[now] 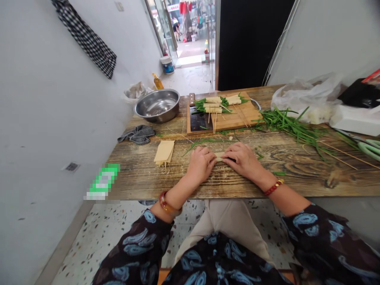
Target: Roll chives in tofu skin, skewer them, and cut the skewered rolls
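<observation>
Between my two hands, near the table's front, lies a small pale roll that looks like a rolled tofu-skin sheet. My left hand pinches its left end, and my right hand pinches the right end; the fingers cover most of it. A stack of flat tofu-skin sheets rests to the left of my left hand. Beyond my hands, finished-looking rolls with green chives inside lie on a wooden cutting board, with thin wooden skewers through or beside them.
A steel basin stands back left, with a grey cloth in front. Loose chives, skewers and green-handled scissors lie to the right. Behind them is a plastic bag. A knife handle shows at the board's left.
</observation>
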A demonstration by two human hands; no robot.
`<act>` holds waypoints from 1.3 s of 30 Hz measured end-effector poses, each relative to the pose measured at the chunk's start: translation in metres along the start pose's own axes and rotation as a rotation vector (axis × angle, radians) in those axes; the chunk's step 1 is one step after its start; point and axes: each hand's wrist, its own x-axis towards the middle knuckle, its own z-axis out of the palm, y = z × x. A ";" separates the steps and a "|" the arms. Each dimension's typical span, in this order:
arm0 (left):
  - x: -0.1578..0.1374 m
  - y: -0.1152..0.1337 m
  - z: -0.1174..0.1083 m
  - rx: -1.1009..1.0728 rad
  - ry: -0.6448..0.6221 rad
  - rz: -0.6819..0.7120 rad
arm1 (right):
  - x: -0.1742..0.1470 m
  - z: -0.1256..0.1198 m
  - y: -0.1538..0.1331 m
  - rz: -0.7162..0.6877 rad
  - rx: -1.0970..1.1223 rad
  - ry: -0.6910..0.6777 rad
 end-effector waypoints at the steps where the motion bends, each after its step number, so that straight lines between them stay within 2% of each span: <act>1: 0.000 0.001 -0.001 0.011 0.008 0.008 | 0.001 0.000 0.000 0.001 -0.003 -0.003; 9: 0.007 -0.002 -0.002 0.081 -0.036 0.105 | 0.005 -0.003 0.000 0.007 -0.033 -0.033; 17: 0.009 -0.002 -0.001 0.061 -0.031 0.062 | 0.007 -0.003 -0.001 0.050 -0.015 0.025; 26: 0.014 -0.004 0.000 0.015 -0.029 -0.020 | 0.014 -0.002 0.005 0.031 -0.025 -0.004; 39: 0.018 -0.007 -0.001 0.047 -0.049 0.058 | 0.017 0.001 0.007 0.070 -0.001 0.001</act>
